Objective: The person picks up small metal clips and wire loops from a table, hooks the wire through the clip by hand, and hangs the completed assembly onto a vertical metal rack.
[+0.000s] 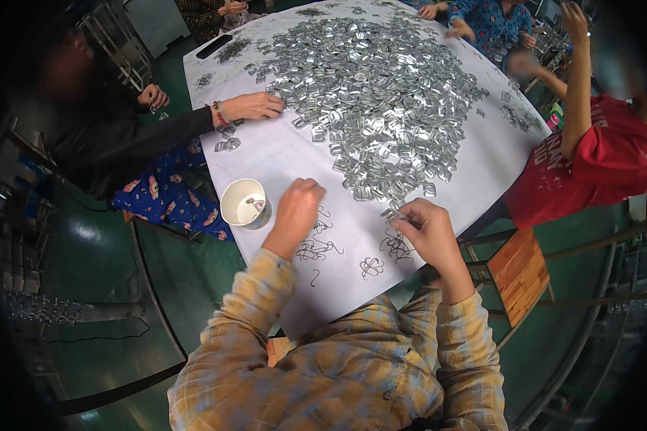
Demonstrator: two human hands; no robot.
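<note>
My right hand [430, 228] pinches a small silvery metal piece [391, 214], shaped like a flat buckle, at the near edge of a big heap of such metal pieces [381, 93]. My left hand [300, 210] hovers over the white table with its fingers curled together; whether something sits between them is hidden. Beneath and beside it lie thin dark curved wire hooks [316, 249]. More wire hooks [397, 246] are bunched just below my right hand, and a smaller cluster of hooks [372, 268] lies between the two groups.
A white paper cup [245, 204] with something small inside stands left of my left hand. At the left, a co-worker's hand [255, 106] reaches to the heap. Other people sit around the table [266, 159]. A wooden stool [519, 276] is at my right.
</note>
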